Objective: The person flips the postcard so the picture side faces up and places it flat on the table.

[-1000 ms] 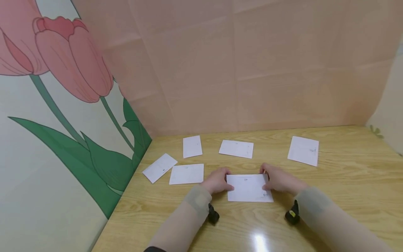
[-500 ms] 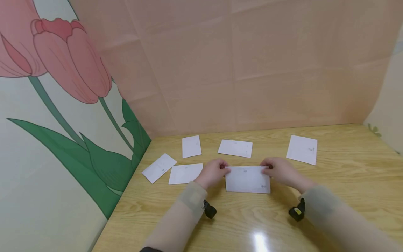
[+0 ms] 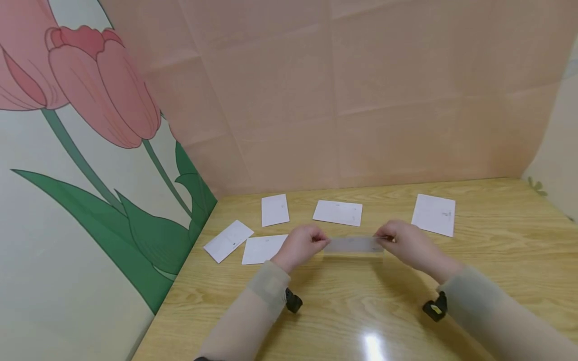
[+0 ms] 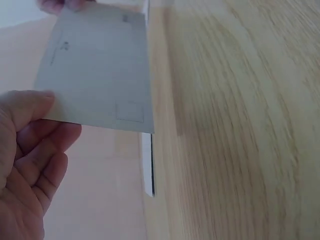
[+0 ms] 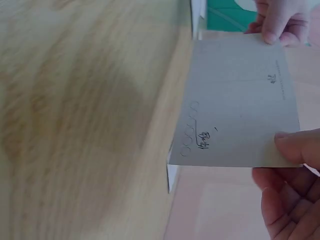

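Observation:
Between my two hands is a white postcard, raised off the wooden table and tilted so that it looks thin and blurred in the head view. My left hand pinches its left end between thumb and fingers. At the other end, my right hand pinches it the same way. The left wrist view shows a stamp box printed on the postcard. Small circles in a row and some handwriting show on the postcard in the right wrist view.
More white cards lie flat on the table: one partly behind my left hand, an angled one at far left, and others along the back. Another card lies beyond my right hand. A pink sheet hangs behind.
Both hands have lifted the postcard up and away from the table's front. Its face has tipped from flat toward edge-on in the head view. The other cards stay put.

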The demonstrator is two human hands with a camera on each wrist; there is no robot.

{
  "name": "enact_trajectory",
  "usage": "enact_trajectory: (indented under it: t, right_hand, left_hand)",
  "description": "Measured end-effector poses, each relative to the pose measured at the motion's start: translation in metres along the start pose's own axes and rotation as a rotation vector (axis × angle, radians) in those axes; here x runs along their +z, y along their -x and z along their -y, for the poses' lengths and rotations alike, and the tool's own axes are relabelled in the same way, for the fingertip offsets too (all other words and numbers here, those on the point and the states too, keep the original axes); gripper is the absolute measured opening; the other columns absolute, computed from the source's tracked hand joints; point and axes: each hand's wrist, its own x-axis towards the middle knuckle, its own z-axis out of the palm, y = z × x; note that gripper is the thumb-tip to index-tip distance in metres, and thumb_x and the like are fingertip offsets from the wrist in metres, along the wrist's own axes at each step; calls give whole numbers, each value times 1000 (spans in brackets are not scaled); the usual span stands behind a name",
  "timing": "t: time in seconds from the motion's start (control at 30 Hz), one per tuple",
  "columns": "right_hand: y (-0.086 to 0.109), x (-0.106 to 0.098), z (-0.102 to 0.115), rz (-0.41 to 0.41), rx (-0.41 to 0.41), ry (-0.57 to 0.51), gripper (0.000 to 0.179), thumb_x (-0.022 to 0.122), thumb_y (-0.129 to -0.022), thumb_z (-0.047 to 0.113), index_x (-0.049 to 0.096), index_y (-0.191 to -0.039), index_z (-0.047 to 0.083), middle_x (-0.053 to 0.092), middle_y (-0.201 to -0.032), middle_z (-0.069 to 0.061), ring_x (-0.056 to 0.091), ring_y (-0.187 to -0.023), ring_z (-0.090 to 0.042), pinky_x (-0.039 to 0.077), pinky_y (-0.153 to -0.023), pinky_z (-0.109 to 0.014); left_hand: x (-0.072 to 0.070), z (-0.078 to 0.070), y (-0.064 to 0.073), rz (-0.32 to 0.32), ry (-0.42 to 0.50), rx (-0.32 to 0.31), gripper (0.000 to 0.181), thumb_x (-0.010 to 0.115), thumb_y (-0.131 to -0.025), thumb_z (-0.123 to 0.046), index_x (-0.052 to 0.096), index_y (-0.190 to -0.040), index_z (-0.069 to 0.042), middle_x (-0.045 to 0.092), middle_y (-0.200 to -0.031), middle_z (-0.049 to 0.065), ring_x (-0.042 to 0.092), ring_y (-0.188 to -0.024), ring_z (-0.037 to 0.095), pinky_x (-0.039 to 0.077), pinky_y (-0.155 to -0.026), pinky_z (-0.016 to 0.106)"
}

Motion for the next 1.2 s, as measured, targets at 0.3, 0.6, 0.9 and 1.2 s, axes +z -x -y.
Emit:
enact_trajectory:
  t: [0.3, 0.6, 0.9, 1.2]
  right_hand:
    - [10, 13, -5, 52, -120, 62, 12, 71, -83, 3, 74, -86, 14, 67, -85, 8, 63, -78, -12, 53, -67, -31]
    - [20, 23, -5, 98, -117, 97, 14, 74, -80, 3, 76, -88, 14, 69, -88, 7, 66, -84, -18, 54, -76, -40]
    - [21, 31, -9, 131, -137, 136, 13, 78, -78, 9, 77, -88, 17, 69, -87, 9, 63, -79, -9, 55, -73, -36]
    - [23, 37, -13, 201, -173, 179, 13, 79, -78, 11, 77, -91, 12, 71, -89, 2, 67, -83, -18, 55, -76, -41]
  left_hand:
    - [5, 2, 8, 67, -214, 141, 6, 71, -88, -16, 77, -88, -15, 66, -85, -12, 57, -80, 0, 46, -69, 16]
    - [13, 8, 12, 160, -314, 166, 5, 73, -87, -21, 78, -87, -19, 65, -85, -15, 57, -81, -2, 47, -74, 17]
    - [21, 9, 14, 215, -330, 164, 4, 74, -86, -22, 78, -86, -21, 63, -84, -16, 55, -80, -2, 46, -76, 17]
    - [30, 11, 16, 319, -378, 131, 11, 72, -87, -28, 78, -95, -24, 69, -89, -17, 59, -85, -2, 46, -82, 19]
